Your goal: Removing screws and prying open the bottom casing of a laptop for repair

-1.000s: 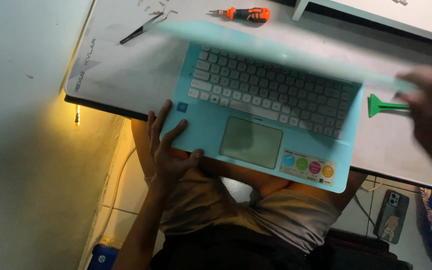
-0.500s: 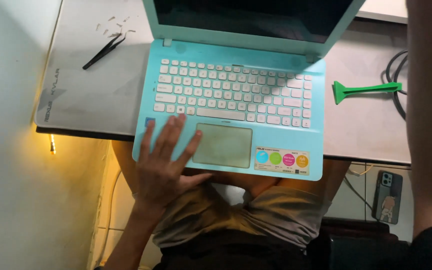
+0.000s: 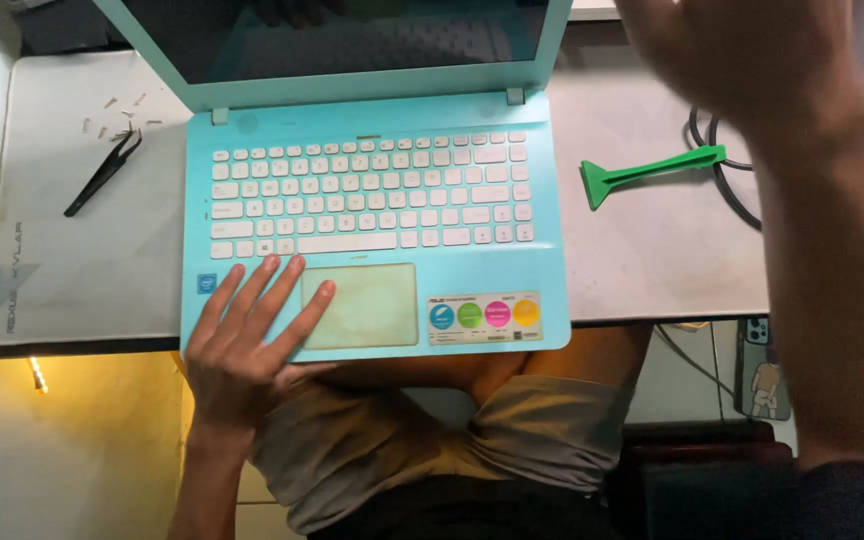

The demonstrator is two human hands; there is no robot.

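Observation:
A turquoise laptop (image 3: 372,215) with white keys lies open on a grey mat, its dark screen tilted up at the top of the view. My left hand (image 3: 247,340) rests flat with fingers spread on the palm rest, at the left edge of the touchpad (image 3: 362,305). My right hand (image 3: 752,60) is raised and blurred above the laptop's upper right corner, fingers apart, holding nothing that I can see.
Black tweezers (image 3: 102,172) and several small screws (image 3: 112,112) lie on the grey mat (image 3: 72,270) left of the laptop. A green plastic pry tool (image 3: 647,172) and a black cable (image 3: 722,170) lie to the right. A phone (image 3: 760,365) sits below the desk edge.
The laptop's lid has swung up from nearly shut to fully open. My right hand has lifted off the lid. My left hand has stayed on the palm rest.

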